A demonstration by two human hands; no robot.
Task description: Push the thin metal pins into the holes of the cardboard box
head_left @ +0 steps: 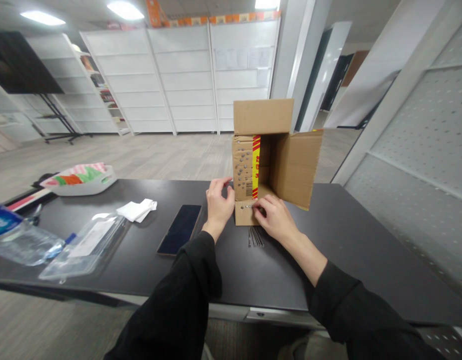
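An open cardboard box [296,165] stands on the dark table with its flaps spread. Round metal heads dot its left panel [243,167], beside a yellow and red tape strip [256,167]. A short row of similar heads crosses the lower flap [246,218]. My right hand [275,216] is at this flap, thumb and index finger pinched at the end of the row; whatever they hold is hidden. My left hand [218,204] is by the box's left edge, fingers curved and apart from the thumb, holding nothing. Several long nails [256,237] lie in front of the flap.
Left of my left hand lies a dark phone [180,230]. Farther left are folded white papers [136,210], a clear plastic case [90,245], a plastic bottle [24,240] and a white basket [82,185]. A perforated panel [418,135] borders the table's right side.
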